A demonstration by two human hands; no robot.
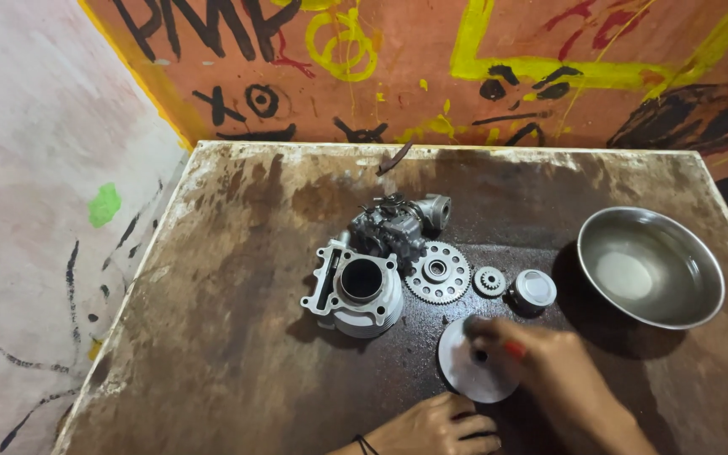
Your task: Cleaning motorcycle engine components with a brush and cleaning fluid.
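Resting on a stained, dark wooden table (pixel 229 337), the right hand (pixel 549 371) lies over a round, pale metal disc (pixel 469 371), its fingers curled onto the disc's upper edge, one fingertip near the small centre hole; whether it grips the disc or only presses on it is hard to tell. The left hand (pixel 436 428) sits at the near edge just beside the disc, fingers loosely folded and flat on the table, holding nothing. Behind the disc stand an engine cylinder (pixel 355 291) with a dark bore, a large toothed sprocket (pixel 437 272), a small gear (pixel 489 281) and a piston (pixel 532 291) in a row, with a carburetor (pixel 393 223) beyond them. A steel bowl (pixel 650 265) sits well apart on the right.
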